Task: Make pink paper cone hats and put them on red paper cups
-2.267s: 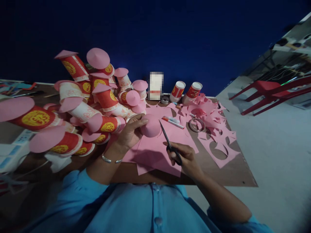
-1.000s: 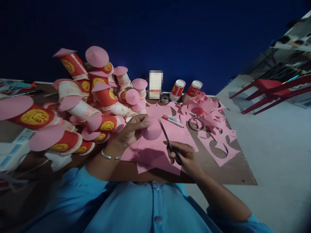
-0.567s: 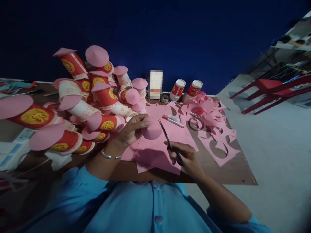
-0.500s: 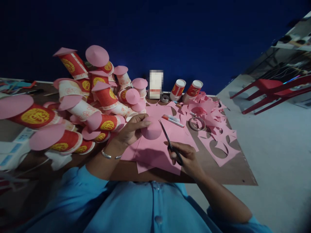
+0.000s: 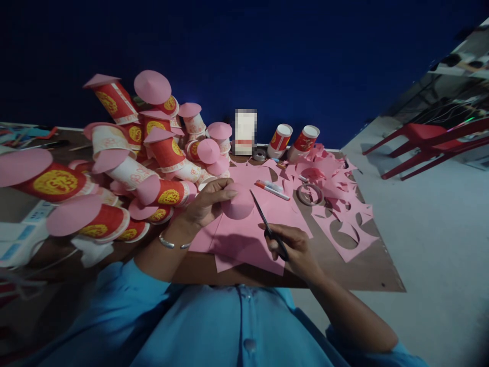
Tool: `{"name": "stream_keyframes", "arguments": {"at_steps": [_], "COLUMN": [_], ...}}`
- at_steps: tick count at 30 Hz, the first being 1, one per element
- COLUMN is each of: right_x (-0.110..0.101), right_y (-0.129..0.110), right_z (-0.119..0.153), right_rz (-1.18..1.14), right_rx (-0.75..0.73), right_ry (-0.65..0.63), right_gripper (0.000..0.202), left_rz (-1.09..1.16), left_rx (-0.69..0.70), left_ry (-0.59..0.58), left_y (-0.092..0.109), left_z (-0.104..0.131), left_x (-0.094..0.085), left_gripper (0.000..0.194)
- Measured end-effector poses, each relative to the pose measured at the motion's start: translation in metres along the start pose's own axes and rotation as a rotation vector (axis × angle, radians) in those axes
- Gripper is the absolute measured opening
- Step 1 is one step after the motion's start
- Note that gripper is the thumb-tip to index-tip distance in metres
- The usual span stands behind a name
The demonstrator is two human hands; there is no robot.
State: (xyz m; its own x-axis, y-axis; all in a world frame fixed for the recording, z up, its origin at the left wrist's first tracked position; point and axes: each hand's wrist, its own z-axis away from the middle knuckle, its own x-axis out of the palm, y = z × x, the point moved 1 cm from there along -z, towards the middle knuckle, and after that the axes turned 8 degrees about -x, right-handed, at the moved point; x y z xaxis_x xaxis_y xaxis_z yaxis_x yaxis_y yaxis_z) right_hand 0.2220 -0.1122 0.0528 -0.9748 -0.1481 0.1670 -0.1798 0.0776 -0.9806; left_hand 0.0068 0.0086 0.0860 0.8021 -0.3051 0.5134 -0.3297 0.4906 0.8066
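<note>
My left hand pinches a pink paper disc at its left side, thumb on top. In my right hand is a pair of black-handled scissors, the blades pointing up and to the left. Their tips are beside the disc's right edge; whether they touch it I cannot tell. Under both hands lie pink paper sheets spread on the brown table. A red-and-white marker rests on the paper beyond the scissors.
Paper cups with pink cone tops are heaped at the left. Two capped-together cup stacks stand at the back. Pink offcuts and a tape roll lie at the right. A red chair stands on the floor beyond.
</note>
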Motion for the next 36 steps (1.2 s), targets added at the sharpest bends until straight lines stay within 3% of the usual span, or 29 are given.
{"name": "stream_keyframes", "arguments": {"at_steps": [28,36], "right_x": [-0.0031,-0.0007], "right_y": [0.0016,-0.0053], "right_z": [0.0011,0.0017], "right_rz": [-0.002,0.01], "right_rx": [0.033,0.042], "right_ry": [0.026,0.01], "right_gripper": [0.032,0.031], "left_rz": [-0.103,-0.17], "left_rx": [-0.006,-0.042], "left_ry": [-0.012,-0.095], "left_y": [0.0016,0.0071], "left_z": [-0.001,0.0032], "left_x": [-0.0015,0.0032], "left_gripper": [0.044,0.042]}}
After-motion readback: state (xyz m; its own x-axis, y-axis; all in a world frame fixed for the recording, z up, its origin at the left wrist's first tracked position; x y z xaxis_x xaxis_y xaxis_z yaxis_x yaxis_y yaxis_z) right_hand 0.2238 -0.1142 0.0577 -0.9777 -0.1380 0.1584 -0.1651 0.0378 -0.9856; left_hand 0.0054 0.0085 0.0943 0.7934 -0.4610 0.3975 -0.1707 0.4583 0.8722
